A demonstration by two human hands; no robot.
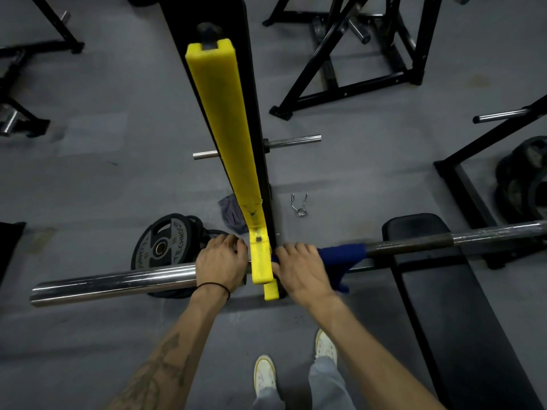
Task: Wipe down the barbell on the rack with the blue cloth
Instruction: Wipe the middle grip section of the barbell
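Chrome barbell (112, 284) lies across the rack's yellow-padded upright (228, 137), running left to right over a black bench (444, 306). Blue cloth (340, 255) is wrapped on the bar just right of the upright, right hand (299, 269) clenched around cloth and bar; left hand (220, 261) grasps the bare sleeve just left of it. Black weight plate (161, 247), grey rag (232, 214) and spring collar (299, 205) lie on the floor beyond.

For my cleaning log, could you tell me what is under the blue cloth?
The barbell runs under the blue cloth; the right hand holds it there. The wrapped stretch of bar is hidden.
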